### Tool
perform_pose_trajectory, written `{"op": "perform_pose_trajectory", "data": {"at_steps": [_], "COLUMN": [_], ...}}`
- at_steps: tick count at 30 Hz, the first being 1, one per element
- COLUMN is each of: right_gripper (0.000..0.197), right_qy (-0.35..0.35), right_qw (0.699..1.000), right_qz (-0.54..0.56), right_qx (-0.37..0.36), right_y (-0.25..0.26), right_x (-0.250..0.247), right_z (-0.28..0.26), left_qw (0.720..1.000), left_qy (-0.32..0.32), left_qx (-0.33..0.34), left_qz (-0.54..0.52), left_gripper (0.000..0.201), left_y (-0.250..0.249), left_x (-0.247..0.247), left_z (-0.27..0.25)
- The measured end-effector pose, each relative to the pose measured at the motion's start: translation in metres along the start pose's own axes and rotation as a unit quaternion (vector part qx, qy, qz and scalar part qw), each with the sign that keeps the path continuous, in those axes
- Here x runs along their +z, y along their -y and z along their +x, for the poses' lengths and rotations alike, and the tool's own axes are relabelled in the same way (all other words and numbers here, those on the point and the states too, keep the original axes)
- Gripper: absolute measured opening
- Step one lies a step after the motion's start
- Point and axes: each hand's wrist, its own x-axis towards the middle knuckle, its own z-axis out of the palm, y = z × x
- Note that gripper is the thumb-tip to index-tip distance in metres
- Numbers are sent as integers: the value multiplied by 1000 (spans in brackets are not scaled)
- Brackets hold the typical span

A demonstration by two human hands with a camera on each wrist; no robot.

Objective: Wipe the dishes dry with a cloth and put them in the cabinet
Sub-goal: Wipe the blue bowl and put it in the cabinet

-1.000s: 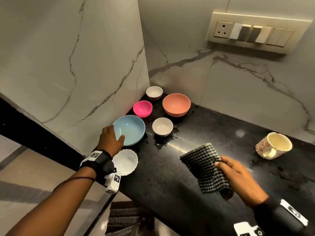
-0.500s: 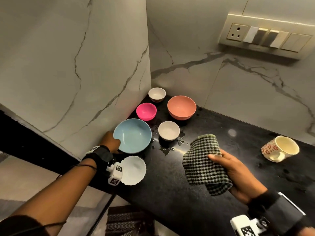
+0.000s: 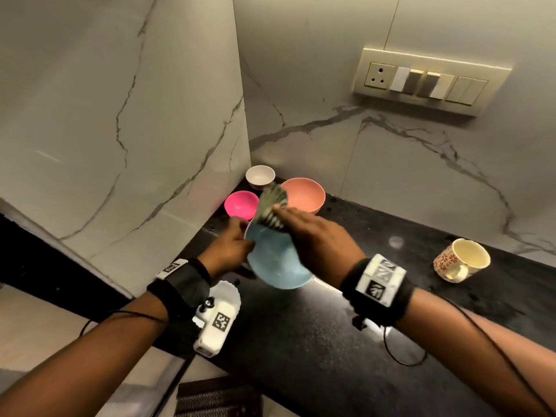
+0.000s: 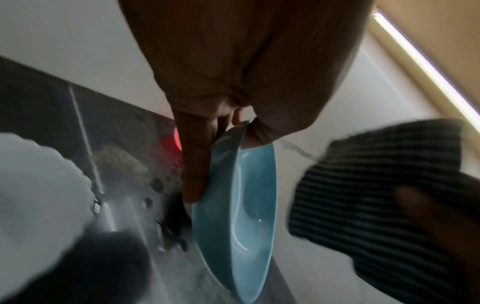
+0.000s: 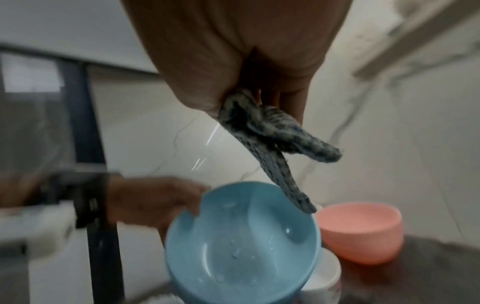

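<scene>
Near the middle of the head view, the left hand holds the blue bowl tilted above the black desk. Its grip is clamped on the rim at the bowl's left edge, and the left wrist view shows the thumb inside and a finger along the outside. Just right of the bowl, the right hand has its grip closed round the bunched checked cloth, which hangs at the bowl's upper rim; whether it touches the bowl I cannot tell. Water drops dot the bowl's inside. In the corner behind stand a pink bowl, a peach bowl and a small white bowl. A scalloped white dish sits at the desk's near edge under the left wrist. A flowered mug is at the right of the frame.
</scene>
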Motion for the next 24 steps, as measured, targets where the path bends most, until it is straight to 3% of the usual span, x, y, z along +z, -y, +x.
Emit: {"op": "perform_pose_trajectory", "data": {"at_steps": [2, 4, 6, 9, 16, 24], "right_gripper": [68, 70, 73, 78, 85, 92], "right_qy": [117, 193, 203, 234, 275, 300], "right_qw": [991, 979, 978, 972, 951, 905], "right_qz": [-72, -53, 6, 9, -96, -228], "right_qx": [1, 32, 39, -2, -100, -196], "right_y": [1, 2, 0, -5, -14, -44], "right_x": [22, 35, 37, 29, -4, -40], "right_z": [2, -6, -13, -23, -48, -68], "left_qw": [998, 995, 993, 992, 991, 994], "left_qy": [24, 37, 50, 53, 41, 87], "left_qx": [13, 9, 3, 6, -7, -17], "left_qz": [-58, -96, -109, -118, -127, -58], "left_gripper": [53, 61, 58, 59, 70, 80], "left_y": [-8, -15, -18, -19, -29, -37], "left_x": [14, 21, 22, 26, 23, 28], "left_z": [-2, -6, -10, -19, -19, -21]}}
